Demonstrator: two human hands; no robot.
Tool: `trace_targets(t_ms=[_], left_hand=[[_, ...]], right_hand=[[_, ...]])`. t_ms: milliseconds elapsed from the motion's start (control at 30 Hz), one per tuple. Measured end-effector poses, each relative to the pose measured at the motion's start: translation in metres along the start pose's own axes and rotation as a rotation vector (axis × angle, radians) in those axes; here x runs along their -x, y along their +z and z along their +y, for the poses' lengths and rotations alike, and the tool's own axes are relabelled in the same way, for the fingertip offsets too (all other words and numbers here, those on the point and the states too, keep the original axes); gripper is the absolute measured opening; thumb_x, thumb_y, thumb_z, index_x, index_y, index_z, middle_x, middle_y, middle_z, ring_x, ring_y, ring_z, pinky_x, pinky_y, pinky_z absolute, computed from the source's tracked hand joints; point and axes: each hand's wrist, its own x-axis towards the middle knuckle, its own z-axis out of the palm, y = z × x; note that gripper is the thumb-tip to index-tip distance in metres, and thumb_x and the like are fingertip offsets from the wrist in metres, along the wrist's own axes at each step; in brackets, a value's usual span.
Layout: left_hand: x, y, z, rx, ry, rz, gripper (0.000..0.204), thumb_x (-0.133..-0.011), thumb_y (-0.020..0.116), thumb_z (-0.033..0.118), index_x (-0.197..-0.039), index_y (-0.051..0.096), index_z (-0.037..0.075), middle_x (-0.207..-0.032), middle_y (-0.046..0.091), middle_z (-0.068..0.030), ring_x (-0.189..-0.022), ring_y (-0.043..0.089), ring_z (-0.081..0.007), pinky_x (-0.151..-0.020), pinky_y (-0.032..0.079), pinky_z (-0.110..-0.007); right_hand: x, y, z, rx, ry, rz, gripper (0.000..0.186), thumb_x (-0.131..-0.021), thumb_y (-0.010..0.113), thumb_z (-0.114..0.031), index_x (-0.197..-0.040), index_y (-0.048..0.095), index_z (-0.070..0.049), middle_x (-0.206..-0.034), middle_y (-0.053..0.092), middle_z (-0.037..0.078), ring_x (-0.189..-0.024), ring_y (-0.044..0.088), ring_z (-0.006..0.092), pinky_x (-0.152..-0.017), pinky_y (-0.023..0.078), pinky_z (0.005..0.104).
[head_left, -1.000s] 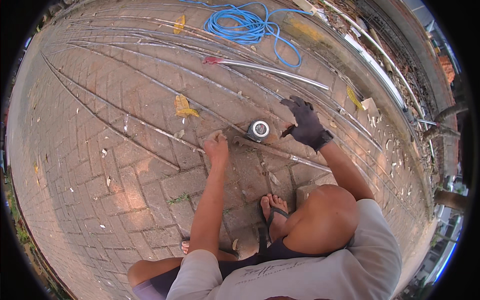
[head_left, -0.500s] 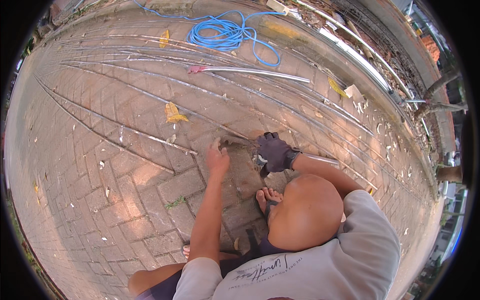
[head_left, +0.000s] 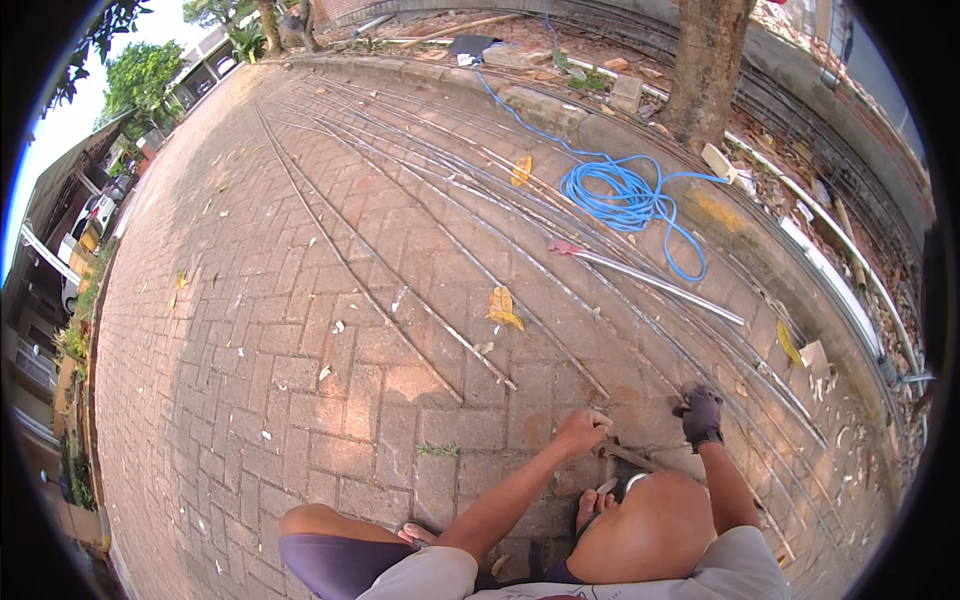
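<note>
My right hand [head_left: 702,414], in a dark glove, is closed around the near end of a thin metal rod [head_left: 648,362] on the brick paving. My bare left hand [head_left: 580,433] is to its left, with fingers curled together; what they hold is hard to make out. Just beside those fingers, a brownish bar-like tool [head_left: 636,459] slants toward my raised knee, its kind unclear. Another rod [head_left: 530,318] ends a little beyond my left hand.
Several long rods [head_left: 390,320] fan out across the paving [head_left: 250,400]. A coiled blue hose [head_left: 615,192] lies near the kerb, beside a shiny metal tube [head_left: 660,288] with a reddish end. A tree trunk [head_left: 707,75] and white pipes [head_left: 830,275] stand beyond the kerb.
My right hand has moved away from my left hand, to the far right, onto a rod. The view has tilted up, showing more of the yard.
</note>
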Motion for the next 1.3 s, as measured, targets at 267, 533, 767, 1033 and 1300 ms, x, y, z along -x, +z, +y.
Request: trace_targets(t_ms=[267,533,767,1033,1300], left_hand=[[-0.021,0.002,-0.02,0.253,-0.239,0.464,0.024,-0.09,0.065,0.021,-0.102,0.079,0.005,-0.089,0.076,-0.0156,-0.08,0.072,-0.0202,-0.072,0.053,-0.036],[-0.015,-0.038,-0.001,0.601,-0.379,0.562,0.024,-0.091,0.065,0.013,-0.109,0.078,0.006,-0.071,0.066,-0.0012,-0.059,0.058,-0.0112,-0.055,0.047,-0.03],[-0.013,-0.083,-0.021,0.924,-0.424,0.588,0.023,-0.093,0.066,0.013,-0.113,0.069,0.002,-0.086,0.067,-0.0038,-0.068,0.06,-0.0132,-0.056,0.05,-0.03],[-0.069,-0.199,-0.003,1.606,-0.02,0.635,0.03,-0.1,0.053,0.023,-0.119,0.059,0.001,-0.106,0.065,-0.013,-0.087,0.063,-0.0252,-0.071,0.056,-0.043],[-0.048,-0.272,0.031,1.396,-0.128,0.894,0.014,-0.091,0.065,0.022,-0.085,0.057,0.012,-0.07,0.05,-0.0028,-0.057,0.047,-0.0155,-0.048,0.038,-0.03]], right_hand=[[-0.003,0.02,-0.095,-0.042,-0.43,0.239,0.051,-0.077,0.08,-0.035,-0.117,0.069,-0.005,-0.119,0.059,0.017,-0.117,0.052,0.0421,-0.101,0.036,0.0526],[-0.056,0.06,-0.187,-0.122,-0.366,-0.109,0.052,-0.078,0.081,-0.043,-0.108,0.067,-0.003,-0.115,0.064,0.024,-0.108,0.061,0.0427,-0.094,0.043,0.0524],[-0.053,0.005,-0.206,-0.323,-0.294,-0.012,0.042,-0.081,0.083,-0.037,-0.092,0.066,0.0,-0.096,0.07,0.027,-0.091,0.068,0.0468,-0.079,0.052,0.0516],[0.038,-0.057,-0.282,-0.827,-0.305,-0.347,0.028,-0.09,0.074,-0.027,-0.084,0.071,0.001,-0.073,0.07,0.018,-0.069,0.068,0.0305,-0.066,0.051,0.043],[0.069,-0.004,-0.295,-0.709,-0.525,-0.145,0.022,-0.096,0.065,-0.017,-0.08,0.063,-0.001,-0.07,0.067,0.017,-0.057,0.063,0.028,-0.057,0.048,0.0391]])
